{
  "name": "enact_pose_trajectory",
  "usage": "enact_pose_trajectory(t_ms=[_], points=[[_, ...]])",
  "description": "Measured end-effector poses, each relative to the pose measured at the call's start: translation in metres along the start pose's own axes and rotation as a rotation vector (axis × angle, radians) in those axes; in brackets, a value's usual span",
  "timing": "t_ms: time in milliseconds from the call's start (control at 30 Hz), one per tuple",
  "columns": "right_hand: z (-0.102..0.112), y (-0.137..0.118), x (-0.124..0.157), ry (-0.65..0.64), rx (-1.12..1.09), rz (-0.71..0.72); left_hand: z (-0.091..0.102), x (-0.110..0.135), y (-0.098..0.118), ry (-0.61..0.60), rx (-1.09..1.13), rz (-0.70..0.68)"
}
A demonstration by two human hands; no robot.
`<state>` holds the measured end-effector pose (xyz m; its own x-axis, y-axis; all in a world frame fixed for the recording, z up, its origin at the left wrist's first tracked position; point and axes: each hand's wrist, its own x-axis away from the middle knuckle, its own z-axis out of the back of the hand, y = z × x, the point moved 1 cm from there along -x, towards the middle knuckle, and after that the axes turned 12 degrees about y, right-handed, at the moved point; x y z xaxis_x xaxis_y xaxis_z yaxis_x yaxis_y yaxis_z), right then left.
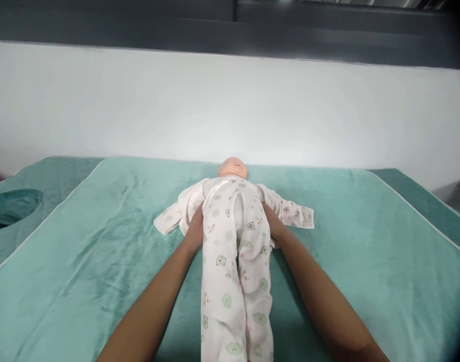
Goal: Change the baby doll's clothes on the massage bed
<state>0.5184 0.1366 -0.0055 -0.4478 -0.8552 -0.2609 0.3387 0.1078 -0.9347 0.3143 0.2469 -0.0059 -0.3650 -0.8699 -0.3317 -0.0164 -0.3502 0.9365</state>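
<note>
A baby doll lies on its back with its head (232, 168) at the far side. It wears a white printed top with its sleeves (298, 215) spread to both sides. White trousers (224, 281) with green and animal prints stretch from the doll's middle towards me, past the bottom of the view. At the left side of the trousers' upper part is my left hand (195, 230), its fingers hidden behind the cloth. Opposite it, my right hand (273, 221) reaches in against the right side, fingers likewise covered. Whether either hand grips cloth or the doll's body cannot be seen.
The doll rests on a wide bed or padded surface with a wrinkled green cover (101, 261). A darker green cloth (13, 206) lies at the left edge. A white wall (230, 105) rises directly behind, below a dark ledge (177, 35).
</note>
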Motion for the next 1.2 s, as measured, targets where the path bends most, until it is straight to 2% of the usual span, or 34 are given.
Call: enact_pose_trajectory(t_ms=[200,300,433,600,733,900,1000,1133,1200], points=[[-0.004,0.009,0.003,-0.059,-0.18,-0.168,0.008,-0.005,-0.026,0.071,0.075,0.014],[-0.004,0.008,0.004,-0.059,-0.124,-0.135,0.01,-0.007,-0.038,0.091,0.096,0.055],[-0.003,0.002,0.003,-0.008,0.022,-0.006,0.011,-0.008,-0.044,0.11,0.073,0.044],[-0.004,-0.002,0.003,0.041,0.08,0.066,0.01,-0.008,-0.038,0.106,0.023,0.015],[-0.004,-0.002,0.004,0.034,0.114,0.058,0.008,-0.007,-0.028,0.091,0.0,-0.009],[-0.001,0.006,0.005,0.038,0.003,0.096,0.007,-0.007,-0.012,-0.005,-0.034,-0.055],[0.0,0.012,0.006,0.064,-0.095,0.03,0.006,-0.007,-0.004,-0.02,-0.078,-0.045],[0.0,0.016,0.006,0.171,-0.146,-0.084,0.005,-0.008,0.0,0.013,-0.047,-0.036],[-0.001,0.017,0.006,0.166,-0.166,-0.095,0.005,-0.007,-0.001,0.023,-0.012,-0.007]])
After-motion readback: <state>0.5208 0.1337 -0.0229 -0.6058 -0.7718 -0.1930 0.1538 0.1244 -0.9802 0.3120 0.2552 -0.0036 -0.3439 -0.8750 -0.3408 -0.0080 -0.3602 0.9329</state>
